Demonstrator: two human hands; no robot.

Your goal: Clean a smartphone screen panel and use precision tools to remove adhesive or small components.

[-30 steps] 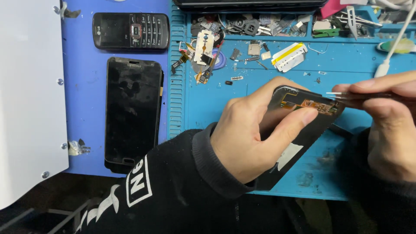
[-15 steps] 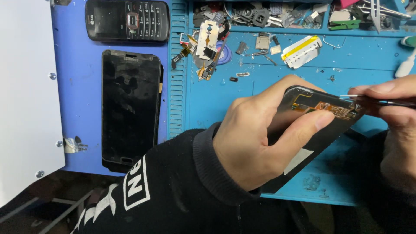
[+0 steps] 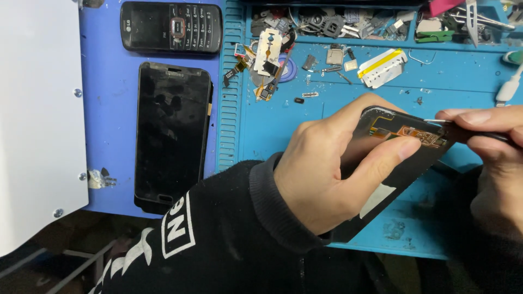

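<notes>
Blue work mat covers the bench; white panel along its left edge. Compared with half a second back, the view has slid a little: both phones sit slightly right and lower in frame, and the tray strip at the top shows less. Hands and panel are placed as before.

Tray strip at the mat's far edge holds a jumble of small metal parts, brackets and screws; tool handles, a pink piece and a green clip lie at its right end.

Black smartphone lies face up on the left mat, with a dark keypad phone just above it. Loose flex cables and a small metal plate lie near the mat's middle, a white-and-yellow part to the right.

Left hand is curled around a dark screen panel, thumb pressed across its back, holding it tilted above the mat. An orange flex strip shows at its upper end.

Right hand pinches thin metal tweezers, their tip at the flex strip.
</notes>
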